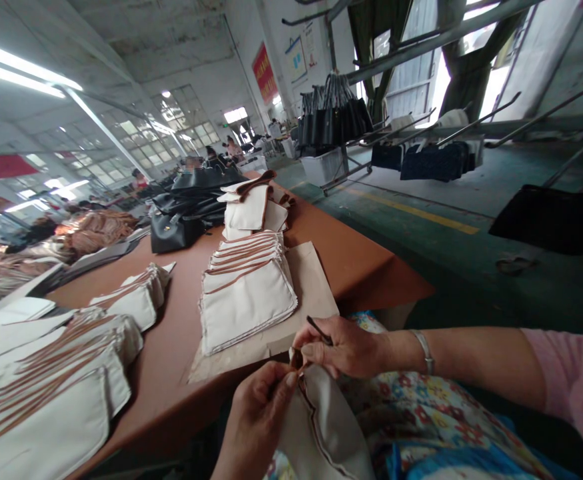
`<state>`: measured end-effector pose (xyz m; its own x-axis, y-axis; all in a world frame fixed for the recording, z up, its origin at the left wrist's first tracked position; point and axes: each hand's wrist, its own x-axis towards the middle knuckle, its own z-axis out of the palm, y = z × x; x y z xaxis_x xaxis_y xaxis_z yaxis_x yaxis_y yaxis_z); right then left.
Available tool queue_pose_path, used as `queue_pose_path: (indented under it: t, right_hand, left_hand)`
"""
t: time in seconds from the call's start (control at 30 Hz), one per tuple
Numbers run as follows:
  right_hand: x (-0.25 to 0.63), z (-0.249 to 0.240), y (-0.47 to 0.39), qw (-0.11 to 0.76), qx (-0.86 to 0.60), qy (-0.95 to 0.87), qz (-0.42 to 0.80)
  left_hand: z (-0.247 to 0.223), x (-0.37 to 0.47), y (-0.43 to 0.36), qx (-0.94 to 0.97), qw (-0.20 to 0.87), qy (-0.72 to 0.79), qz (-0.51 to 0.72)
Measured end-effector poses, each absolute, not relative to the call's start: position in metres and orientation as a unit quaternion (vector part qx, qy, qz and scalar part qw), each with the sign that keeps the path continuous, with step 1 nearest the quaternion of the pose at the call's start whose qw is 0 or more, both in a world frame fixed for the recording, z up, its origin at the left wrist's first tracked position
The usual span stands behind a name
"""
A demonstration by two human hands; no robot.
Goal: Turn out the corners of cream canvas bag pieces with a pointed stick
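Note:
Over the lap, a cream fabric pouch piece [329, 413] with brown edging along its opening hangs from my hands. My left hand [264, 407] is closed, pinching its upper edge between thumb and fingers. Just beside it, my right hand [344, 347] is closed around a thin dark tool [319, 330]; only a short, curved part sticks out above the fingers, so its kind cannot be made out. The right fingertips meet the same upper edge. Beyond the hands, a stack of similar cream pieces [249, 300] lies fanned on a cardboard sheet [314, 277].
More cream pieces [46, 407] cover the left side of the brown table [171, 333]. Black bags [176, 230] are piled further back. On the right, a metal rack [451, 40] carries dark bags [331, 120]. A floral apron [421, 413] covers the lap.

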<state>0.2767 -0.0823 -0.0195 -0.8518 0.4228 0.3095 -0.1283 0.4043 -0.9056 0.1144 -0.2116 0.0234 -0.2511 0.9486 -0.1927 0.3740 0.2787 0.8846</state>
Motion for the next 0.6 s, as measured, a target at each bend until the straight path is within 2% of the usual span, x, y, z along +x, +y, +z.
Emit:
queue_pose_path:
  t: [0.07,0.2,0.3,0.37,0.5,0.6]
  right_hand:
    - [0.274,-0.011,-0.078,0.191,-0.115,-0.788,0.575]
    - [0.266,-0.003,-0.066,0.161,-0.044,-0.847,0.505]
    - [0.264,-0.005,-0.064,0.132,-0.027,-0.837,0.530]
    - [0.266,-0.009,-0.065,0.128,-0.023,-0.815,0.564]
    - [0.272,-0.014,-0.065,0.158,-0.019,-0.806,0.570]
    - [0.276,-0.016,-0.061,0.163,-0.037,-0.805,0.569]
  left_hand:
    - [0.026,0.115,-0.211,0.520,0.336,0.702,0.351]
    - [0.026,0.114,-0.211,0.574,0.264,0.711,0.309]
    - [0.021,0.112,-0.210,0.591,0.245,0.711,0.292]
    - [0.018,0.108,-0.209,0.574,0.289,0.707,0.293]
    - [0.017,0.089,-0.206,0.494,0.508,0.641,0.295]
    - [0.020,0.073,-0.204,0.488,0.561,0.600,0.295]
